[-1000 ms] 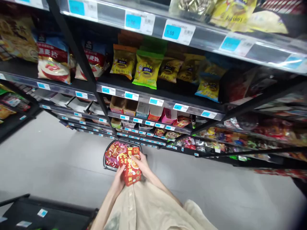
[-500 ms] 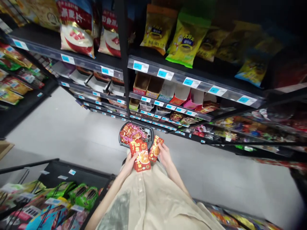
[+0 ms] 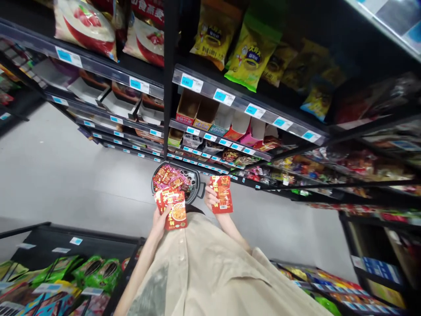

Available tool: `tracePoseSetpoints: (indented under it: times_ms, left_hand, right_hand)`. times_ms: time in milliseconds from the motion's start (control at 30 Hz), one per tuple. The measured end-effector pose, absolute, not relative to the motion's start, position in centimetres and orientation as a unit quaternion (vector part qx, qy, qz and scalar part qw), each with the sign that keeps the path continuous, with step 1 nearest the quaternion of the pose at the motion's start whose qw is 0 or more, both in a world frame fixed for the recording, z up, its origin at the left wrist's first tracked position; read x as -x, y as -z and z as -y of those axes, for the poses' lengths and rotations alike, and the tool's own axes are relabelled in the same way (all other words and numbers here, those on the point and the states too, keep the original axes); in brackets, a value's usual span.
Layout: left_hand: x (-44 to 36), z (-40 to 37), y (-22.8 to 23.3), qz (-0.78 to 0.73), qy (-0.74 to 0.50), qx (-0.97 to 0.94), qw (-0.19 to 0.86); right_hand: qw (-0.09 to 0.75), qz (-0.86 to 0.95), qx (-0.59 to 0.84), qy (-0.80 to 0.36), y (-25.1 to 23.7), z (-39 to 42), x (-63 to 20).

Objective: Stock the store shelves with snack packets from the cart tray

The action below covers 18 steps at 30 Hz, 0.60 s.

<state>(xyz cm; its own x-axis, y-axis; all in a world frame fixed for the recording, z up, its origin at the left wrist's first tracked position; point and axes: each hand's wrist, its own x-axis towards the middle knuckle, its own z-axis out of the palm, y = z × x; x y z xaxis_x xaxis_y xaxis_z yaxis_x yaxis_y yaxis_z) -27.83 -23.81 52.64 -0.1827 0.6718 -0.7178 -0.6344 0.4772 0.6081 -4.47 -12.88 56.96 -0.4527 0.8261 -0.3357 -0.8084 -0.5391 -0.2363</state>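
Note:
Several red food packets [image 3: 178, 211] with a bowl picture are fanned in my left hand [image 3: 160, 223], its fingers closed on their left edge. My right hand [image 3: 211, 199] is closed around another red packet [image 3: 225, 197], held upright and apart from the others, with a barcode near its lower end. Just beyond my left hand a dark basket [image 3: 198, 189] stands on the floor. Red and pink packets [image 3: 167, 176] fill its left part, and its dark, holed bottom shows at the right. The held packets overlap the basket's near edge in view.
Ahead, a black shelf unit holds yellow snack bags [image 3: 253, 57], white-and-red bags [image 3: 86, 27] and opened display boxes [image 3: 205, 112]. A rack of green packages [image 3: 97, 273] stands at the lower left. Grey floor [image 3: 98, 188] runs between the shelves.
My right hand has moved right, away from the left hand, and its packet now shows another side with a barcode. The packets in my left hand are more fanned out. The view has shifted.

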Motion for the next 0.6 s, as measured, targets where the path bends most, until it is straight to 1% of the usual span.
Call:
tracePoseSetpoints:
  times_ms: [100, 233, 333, 433, 600]
  left_hand:
    - [28.0, 24.1, -53.1, -0.582, -0.535, -0.006, 0.612]
    - [27.7, 23.5, -53.6, -0.614, -0.543, -0.01, 0.573]
    - [27.4, 22.5, -53.9, -0.63, -0.535, -0.024, 0.562]
    - [26.9, 21.4, -54.2, -0.64, -0.53, -0.06, 0.552]
    - [25.0, 19.6, -54.7, -0.629, -0.54, -0.081, 0.553]
  right_hand:
    - [0.456, 0.082, 0.291, -0.837, -57.5, 12.6, 5.4]
    - [0.391, 0.153, 0.423, -0.803, -57.8, 13.2, 6.9]
    - [0.381, 0.181, 0.493, -0.761, -57.9, 14.2, 7.9]
    - [0.38, 0.222, 0.542, -0.715, -58.1, 15.1, 8.6]
    - [0.369, 0.284, 0.56, -0.685, -58.2, 15.3, 8.4]
